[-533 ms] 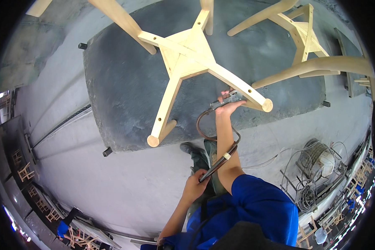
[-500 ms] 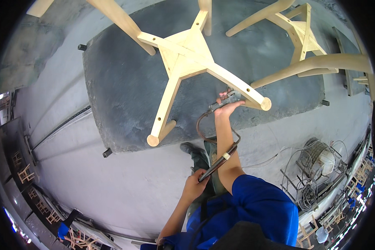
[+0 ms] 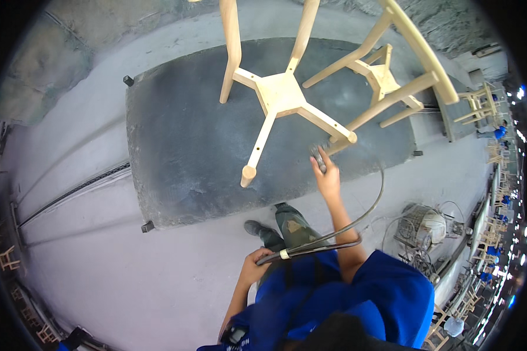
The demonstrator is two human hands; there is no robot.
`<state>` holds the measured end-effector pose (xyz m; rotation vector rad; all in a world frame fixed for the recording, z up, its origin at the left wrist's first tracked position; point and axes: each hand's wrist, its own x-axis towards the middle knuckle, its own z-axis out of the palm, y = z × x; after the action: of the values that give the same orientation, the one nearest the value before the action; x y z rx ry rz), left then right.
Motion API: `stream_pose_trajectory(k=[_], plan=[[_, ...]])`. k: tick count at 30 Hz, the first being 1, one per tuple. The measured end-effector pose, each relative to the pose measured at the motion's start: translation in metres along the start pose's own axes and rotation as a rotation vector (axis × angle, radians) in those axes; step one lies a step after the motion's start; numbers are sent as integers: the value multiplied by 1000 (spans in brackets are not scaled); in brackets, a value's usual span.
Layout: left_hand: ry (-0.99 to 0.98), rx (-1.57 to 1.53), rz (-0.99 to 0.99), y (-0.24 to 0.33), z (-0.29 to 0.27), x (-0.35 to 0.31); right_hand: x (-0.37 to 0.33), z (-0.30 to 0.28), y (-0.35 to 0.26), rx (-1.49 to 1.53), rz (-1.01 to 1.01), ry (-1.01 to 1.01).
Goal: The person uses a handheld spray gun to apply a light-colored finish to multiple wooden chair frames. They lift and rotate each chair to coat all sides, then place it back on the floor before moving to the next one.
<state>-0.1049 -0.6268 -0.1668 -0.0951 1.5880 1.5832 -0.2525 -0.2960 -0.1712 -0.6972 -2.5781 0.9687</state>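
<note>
Gripped a small grey metal tool (image 3: 320, 162) in the right hand (image 3: 329, 176), narrow hold wrapped around its body, far end blurred. Held it above the near right part of the dark desk (image 3: 199, 175), just beside the near right leg end of a pale wooden frame (image 3: 282, 93); couldn't tell whether touching or slightly apart. Clasped a dark hose (image 3: 271, 257) in the left hand (image 3: 254, 267), also a narrow grip, low in front of the body, just beside a white band (image 3: 284, 254) on the hose. Saw the hose run rightward over the right forearm (image 3: 349, 255), with one thinner strand arcing up to the right of the tool; lost its upper end in blur. Found the pale frame standing on the desk, with crossed arms, a flat middle panel, small dark holes, round ends nearest the body, and long posts reaching toward the far side. Noted a second wooden frame (image 3: 383, 77) to the right, also on the desk, with a curved rail (image 3: 423, 51). Logged grey floor (image 3: 175, 275), a pale drum (image 3: 425, 226) at right, blue shirt (image 3: 395, 292), dark shoe (image 3: 253, 227). Spotted a co-worker (image 3: 500, 133) in blue, far right, too small for detail.
</note>
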Motion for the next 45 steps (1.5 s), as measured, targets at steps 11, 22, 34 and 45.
stream_pose_trajectory(k=[11,22,34,45], plan=[[-61,145,471,8,42,25,45,-151,-218,-368,-783,348],[-26,137,455,1,33,24,-5,-118,-241,-108,-512,-287],[218,45,339,51,9,-73,26,-125,-356,-287,-1111,208],[436,-179,335,102,-6,-131,33,-23,-459,-458,-1185,-381]])
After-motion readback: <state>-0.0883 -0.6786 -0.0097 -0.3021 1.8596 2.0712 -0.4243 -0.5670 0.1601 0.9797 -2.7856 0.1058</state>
